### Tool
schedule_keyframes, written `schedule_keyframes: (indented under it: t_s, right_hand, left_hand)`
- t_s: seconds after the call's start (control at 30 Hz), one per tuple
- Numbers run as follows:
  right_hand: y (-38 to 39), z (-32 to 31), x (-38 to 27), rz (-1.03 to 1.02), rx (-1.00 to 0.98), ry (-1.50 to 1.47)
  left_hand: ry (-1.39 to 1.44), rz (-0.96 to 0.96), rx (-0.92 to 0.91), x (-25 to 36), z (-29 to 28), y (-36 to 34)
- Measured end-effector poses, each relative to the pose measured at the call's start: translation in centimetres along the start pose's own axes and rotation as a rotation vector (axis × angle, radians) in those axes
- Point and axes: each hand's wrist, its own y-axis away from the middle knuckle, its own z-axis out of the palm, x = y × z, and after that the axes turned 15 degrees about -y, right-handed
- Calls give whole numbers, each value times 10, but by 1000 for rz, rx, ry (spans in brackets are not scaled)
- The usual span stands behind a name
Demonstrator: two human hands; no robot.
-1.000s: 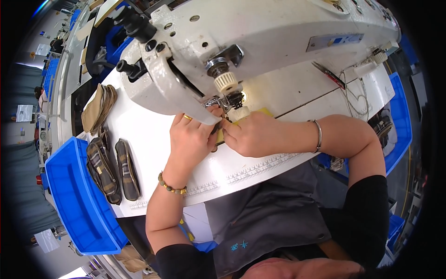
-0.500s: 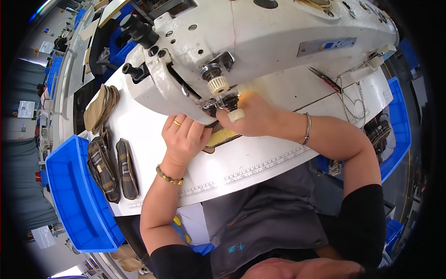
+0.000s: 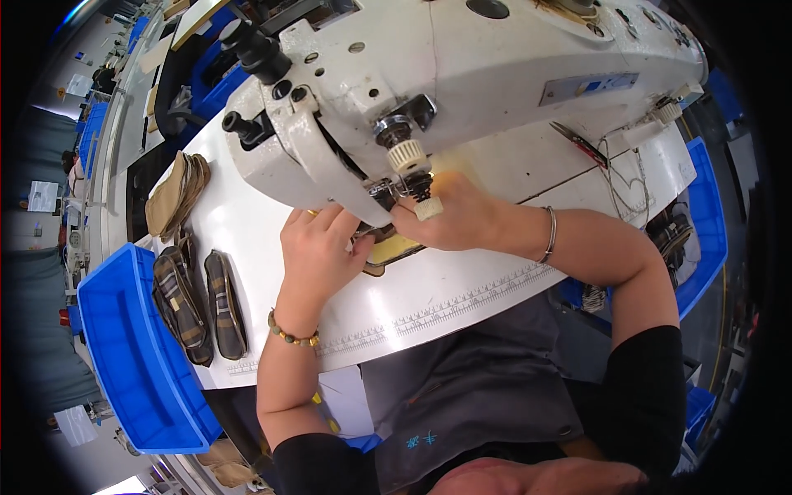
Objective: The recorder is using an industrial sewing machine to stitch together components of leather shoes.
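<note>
The blue right bin (image 3: 716,210) holds dark striped fabric (image 3: 672,238); the blue plastic left bin (image 3: 136,355) stands beside the white counter (image 3: 256,239), near soft, elongated plaid pouches (image 3: 181,309). A flat, dark-edged yellow piece (image 3: 396,248) lies beneath the sewing machine (image 3: 495,70), between left hand (image 3: 320,252) and right hand (image 3: 454,216); I cannot tell whether either grips.

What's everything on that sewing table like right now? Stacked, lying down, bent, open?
Left hand: fingers bent, tips partly hidden
Right hand: fingers bent, near the needle area
Yellow-and-dark piece: lying under the machine head, partly hidden
Sewing machine: can't tell if it's running
Tan pieces: stacked
Plaid pouches: lying down
Snips: lying down
Blue bin: open on top
</note>
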Motion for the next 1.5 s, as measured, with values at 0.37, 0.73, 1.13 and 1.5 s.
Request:
schedule_keyframes:
  t_s: [0.37, 0.73, 1.13, 1.5]
  right_hand:
    - [0, -3, -3, -64, -39, 36]
    - [3, -29, -5, -14, -261, 47]
    - [-5, -43, -3, -18, -335, -61]
    - [1, -31, 1, 99, -296, -92]
  left_hand:
    - [340, -49, -153, 4, -2, 2]
    - [332, -9, -149, 2, 11, -1]
    - [639, -222, -195, 0, 16, 2]
    - [715, -255, -259, -13, 23, 7]
